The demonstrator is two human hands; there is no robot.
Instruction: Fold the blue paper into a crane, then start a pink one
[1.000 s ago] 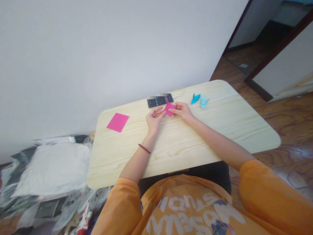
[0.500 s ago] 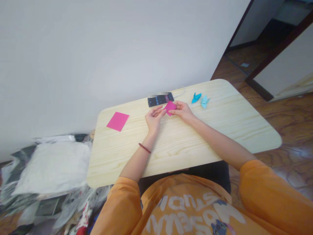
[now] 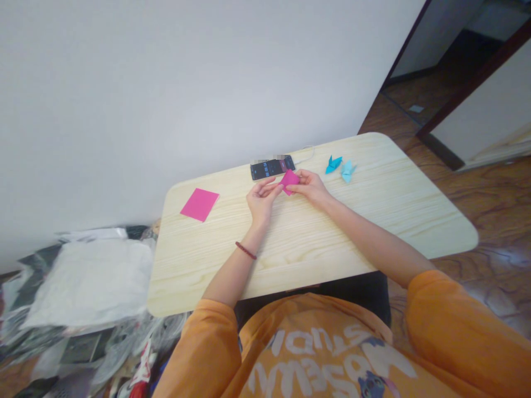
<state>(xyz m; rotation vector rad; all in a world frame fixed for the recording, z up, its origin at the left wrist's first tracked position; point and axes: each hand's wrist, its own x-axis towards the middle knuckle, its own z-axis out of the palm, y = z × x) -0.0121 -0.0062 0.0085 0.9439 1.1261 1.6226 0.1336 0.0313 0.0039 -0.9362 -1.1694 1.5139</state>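
Observation:
Between my two hands is a small folded piece of pink origami paper, turned like a diamond. My left hand pinches its left corner between thumb and index finger, the other fingers loosely curled. On the opposite side my right hand grips the right edge, thumb on top. The paper's underside and some fingertips are hidden. Just behind the hands lies a phone with a lit screen. Two folded paper figures, one darker blue and one pale blue, sit to the right.
A flat pink square of paper lies on the left of the light wooden table. A white cable runs from the phone. The wall borders the table's back. Plastic-wrapped bundles are heaped at the left.
Almost nothing differs. Both hands keep hold of the pink paper in the same place, with only a very slight shift of the paper and the view.

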